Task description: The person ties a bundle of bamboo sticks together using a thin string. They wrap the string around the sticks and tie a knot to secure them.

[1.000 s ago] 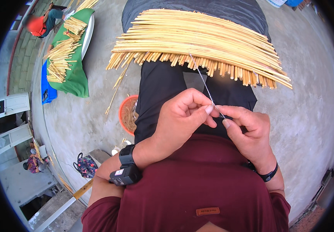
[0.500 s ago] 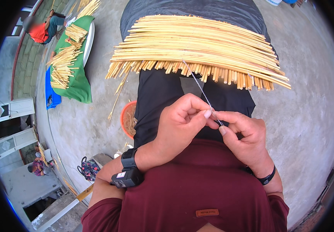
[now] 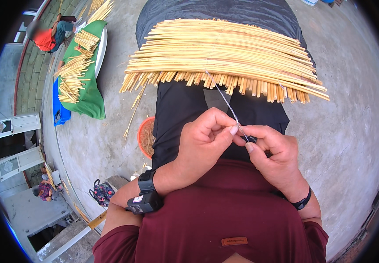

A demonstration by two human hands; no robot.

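Observation:
A mat of straw-coloured reed stalks (image 3: pixel 224 46), laid side by side, rests on dark cloth across my lap. From the middle of its near edge a pale twisted string (image 3: pixel 223 97) runs taut down to my fingers. My left hand (image 3: pixel 207 138) pinches the string between thumb and forefinger. Close against it on the right, my right hand (image 3: pixel 273 149) grips the string's lower end, thumb and forefinger together. More cut stalk ends (image 3: pixel 242 83) stick out beneath the mat's near edge, and a few thin stems (image 3: pixel 134 109) hang from its left side.
An orange basket (image 3: pixel 146 136) of dry scraps stands left of my legs. Further left, reed bundles (image 3: pixel 73 74) lie on a green cloth (image 3: pixel 94 98) beside a blue crate (image 3: pixel 60 109). A patterned bag (image 3: pixel 101 193) sits at lower left. Two other people are at the far left.
Both hands stay pinched on the string and shift very slightly. The view tilts a little; the mat stays in place.

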